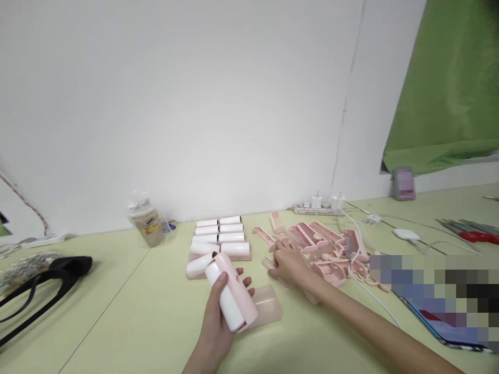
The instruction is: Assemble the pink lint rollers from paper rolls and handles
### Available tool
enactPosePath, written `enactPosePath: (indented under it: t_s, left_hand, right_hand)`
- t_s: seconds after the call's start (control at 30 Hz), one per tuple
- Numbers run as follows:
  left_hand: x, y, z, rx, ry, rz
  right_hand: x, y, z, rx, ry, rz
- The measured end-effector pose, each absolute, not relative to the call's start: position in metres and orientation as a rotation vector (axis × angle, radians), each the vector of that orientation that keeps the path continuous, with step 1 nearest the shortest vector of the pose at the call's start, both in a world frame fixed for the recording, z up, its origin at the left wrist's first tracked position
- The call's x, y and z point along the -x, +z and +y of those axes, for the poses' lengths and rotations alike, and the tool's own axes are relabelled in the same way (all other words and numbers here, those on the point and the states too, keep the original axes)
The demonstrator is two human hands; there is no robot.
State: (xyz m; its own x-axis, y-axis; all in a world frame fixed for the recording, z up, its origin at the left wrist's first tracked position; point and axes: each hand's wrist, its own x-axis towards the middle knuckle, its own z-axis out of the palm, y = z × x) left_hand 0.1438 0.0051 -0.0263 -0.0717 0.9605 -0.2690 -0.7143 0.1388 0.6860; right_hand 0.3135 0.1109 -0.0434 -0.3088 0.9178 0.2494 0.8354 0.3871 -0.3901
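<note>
My left hand (218, 317) is wrapped round a lint roller (230, 293), a white roll in a pale pink casing, held tilted above the table. Just behind it lies a clear curved cover (267, 305). My right hand (290, 259) reaches down onto the near left side of a pile of pink plastic parts (327, 239). Its fingers are bent over the parts and its thumb is apart from them; the fingertips are partly hidden. Another clear piece (268, 264) lies by that thumb. Several white rolls in pink casings (235, 250) stand in two columns beyond my left hand.
A power strip (319, 210) with chargers lies against the wall, and white cables (374, 298) run over the parts. At the right are a blurred-out phone-like device (448, 322) and red-handled tools (477, 237). A bagged cup (150, 226) and black straps (58, 275) are left.
</note>
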Motion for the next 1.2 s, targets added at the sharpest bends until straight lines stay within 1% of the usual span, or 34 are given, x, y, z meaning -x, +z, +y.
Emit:
enactPosePath:
  t_s: [0.17,0.27,0.33,0.37,0.53,0.67,0.77,0.87,1.03,1.2]
  left_hand:
    - [-0.144,-0.034,0.008,-0.417,1.332,0.844]
    - [-0.146,-0.037,0.006,-0.412,1.316,0.927]
    - [-0.147,-0.037,0.005,-0.388,1.308,0.988]
    - [-0.148,-0.037,0.005,-0.384,1.296,1.003]
    - [-0.148,-0.037,0.005,-0.425,1.286,0.913]
    - [-0.148,-0.035,0.007,-0.441,1.303,0.950]
    - [-0.148,-0.033,0.007,-0.462,1.346,0.978]
    - [-0.149,-0.036,0.006,-0.559,1.389,0.964]
    - [-0.152,-0.044,0.003,-0.748,1.353,0.952]
    - [-0.148,-0.041,0.004,-0.751,1.592,1.086]
  right_hand:
    - [-0.327,-0.018,0.100,1.347,0.608,-2.160]
    - [-0.327,0.002,0.079,1.052,0.939,-1.965]
    - [-0.324,0.010,0.064,0.874,1.068,-1.816]
    - [-0.322,0.011,0.058,0.833,1.060,-1.786]
    - [-0.319,0.009,0.051,0.849,0.814,-1.897]
    - [-0.329,0.010,0.057,0.851,0.747,-2.079]
    - [-0.333,0.011,0.058,0.929,0.720,-2.112]
    - [-0.333,0.012,0.058,0.937,0.833,-2.052]
    - [-0.325,0.009,0.056,0.892,1.298,-1.775]
    - [-0.312,0.001,0.050,0.893,1.383,-1.530]
